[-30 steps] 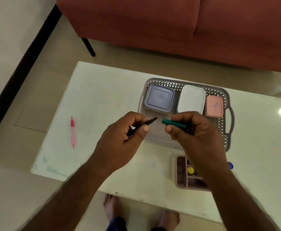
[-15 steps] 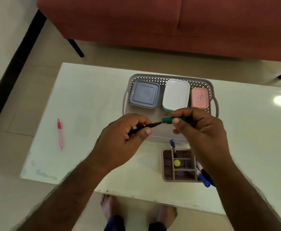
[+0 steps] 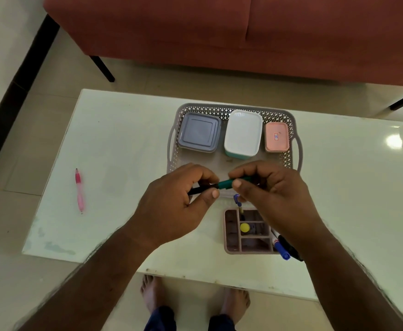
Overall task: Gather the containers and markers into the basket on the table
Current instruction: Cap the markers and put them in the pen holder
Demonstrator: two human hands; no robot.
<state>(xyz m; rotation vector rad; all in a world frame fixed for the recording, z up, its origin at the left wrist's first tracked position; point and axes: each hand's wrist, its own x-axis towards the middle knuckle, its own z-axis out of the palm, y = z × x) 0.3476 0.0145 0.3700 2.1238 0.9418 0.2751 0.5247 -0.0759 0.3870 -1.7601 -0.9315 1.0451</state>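
Observation:
A grey lattice basket [image 3: 219, 111] stands on the white table [image 3: 124, 139]. Inside it lie a grey-lidded container [image 3: 198, 134], a white-lidded teal container [image 3: 243, 134] and a small pink container [image 3: 276, 137]. In front of the basket, my left hand [image 3: 171, 206] pinches the black barrel of a marker [image 3: 199, 189]. My right hand [image 3: 274, 194] grips its green cap [image 3: 226, 183], which sits over the barrel's tip. A pink pen [image 3: 79, 191] lies alone at the table's left. A blue marker [image 3: 280, 249] lies beside a pink divided organiser tray [image 3: 231, 235].
The organiser tray holds a yellow round piece [image 3: 244, 227] and a blue-tipped item [image 3: 236, 199] at its far edge. A red sofa [image 3: 219, 32] stands beyond the table. My bare feet [image 3: 150, 292] show below the table's near edge.
The green cap and black barrel were apart; my hands came together and the cap now sits on the marker's tip. The view shifted so the basket and table sit more centred.

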